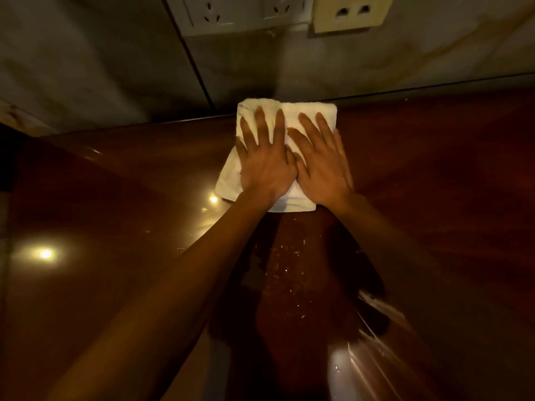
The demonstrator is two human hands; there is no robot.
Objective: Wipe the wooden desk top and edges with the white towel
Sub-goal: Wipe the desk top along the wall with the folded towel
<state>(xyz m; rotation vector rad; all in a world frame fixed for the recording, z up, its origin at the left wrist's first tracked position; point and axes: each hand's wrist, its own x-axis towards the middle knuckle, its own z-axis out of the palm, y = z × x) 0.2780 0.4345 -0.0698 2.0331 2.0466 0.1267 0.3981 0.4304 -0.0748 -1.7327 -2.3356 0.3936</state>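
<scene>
A folded white towel [307,111] lies flat on the glossy dark wooden desk top [434,169], its far edge close to the wall. My left hand [265,160] and my right hand [321,163] lie side by side on the towel, palms down, fingers spread and pointing at the wall, thumbs touching. Both arms stretch forward from the bottom of the frame. Water droplets and wet streaks [289,264] glisten on the wood between my forearms, nearer to me than the towel.
A pale wall [86,68] rises directly behind the desk, with white power sockets [220,13] and a beige data socket plate [350,13] above the towel. The desk's left edge [8,227] runs down the left side. Lamp reflections [45,253] shine on the wood.
</scene>
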